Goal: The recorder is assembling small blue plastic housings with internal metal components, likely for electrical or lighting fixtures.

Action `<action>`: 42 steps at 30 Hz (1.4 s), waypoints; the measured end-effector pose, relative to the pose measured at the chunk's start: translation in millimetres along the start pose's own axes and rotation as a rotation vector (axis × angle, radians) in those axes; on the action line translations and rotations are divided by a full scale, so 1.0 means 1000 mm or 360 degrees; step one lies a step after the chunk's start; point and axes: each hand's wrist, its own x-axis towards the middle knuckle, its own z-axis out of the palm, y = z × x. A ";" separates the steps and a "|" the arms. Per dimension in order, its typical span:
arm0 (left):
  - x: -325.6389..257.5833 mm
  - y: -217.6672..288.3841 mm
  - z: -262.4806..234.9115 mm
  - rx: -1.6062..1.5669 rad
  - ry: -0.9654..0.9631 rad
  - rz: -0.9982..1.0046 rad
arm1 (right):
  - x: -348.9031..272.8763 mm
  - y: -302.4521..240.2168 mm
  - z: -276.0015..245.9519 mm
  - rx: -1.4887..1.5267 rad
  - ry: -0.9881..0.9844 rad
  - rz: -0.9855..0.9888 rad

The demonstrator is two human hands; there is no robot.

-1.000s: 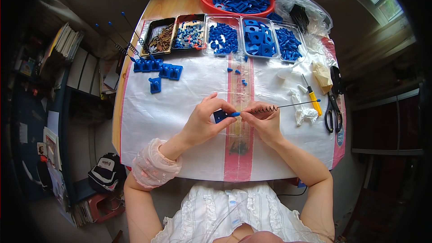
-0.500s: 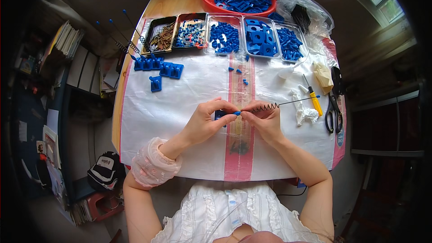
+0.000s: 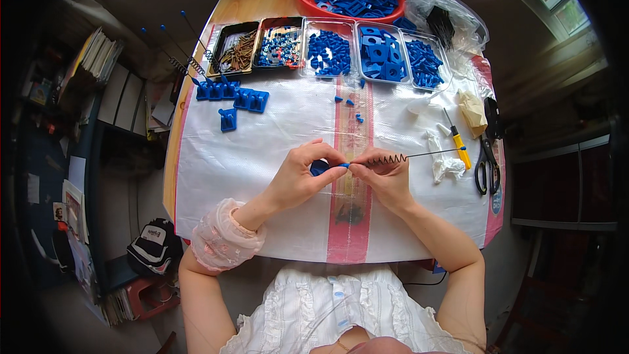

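Both hands meet above the middle of the covered table. My left hand [image 3: 298,174] pinches a small blue plastic part [image 3: 319,168] between thumb and fingers; part of it shows inside the curl of the fingers and its narrow end points right. Fingers of my right hand [image 3: 385,182] are closed on a black coil spring [image 3: 392,158], whose straight wire runs right to a blue tip. The spring's near end meets the blue part between my fingertips, and the exact joint is hidden. Assembled blue pieces [image 3: 250,99], some with upright spring wires, stand at the far left.
Along the back stand trays of screws [image 3: 237,52], small metal pieces [image 3: 278,49] and blue parts [image 3: 329,51], before a red basin [image 3: 304,5]. Several loose blue bits [image 3: 350,102] lie mid-table. A yellow screwdriver [image 3: 461,149], black scissors [image 3: 483,169] and crumpled white plastic [image 3: 448,165] are at right.
The blue part has turned within my left fingers, showing a rounder side. The spring wire's blue tip has dipped slightly. Both hands stay in nearly the same place.
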 end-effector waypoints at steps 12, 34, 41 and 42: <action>0.000 -0.002 0.004 0.0048 0.0014 0.0006 | 0.001 0.001 -0.001 -0.0063 0.0010 -0.0023; -0.002 -0.001 0.005 0.0186 0.0001 0.0058 | 0.001 -0.001 0.000 0.0041 0.0142 0.0080; -0.001 -0.002 0.004 0.0120 0.0021 0.0024 | 0.002 0.005 -0.003 0.0044 0.0062 0.0069; -0.001 -0.002 0.004 0.0108 0.0030 0.0026 | 0.002 0.005 -0.003 0.0042 0.0059 0.0076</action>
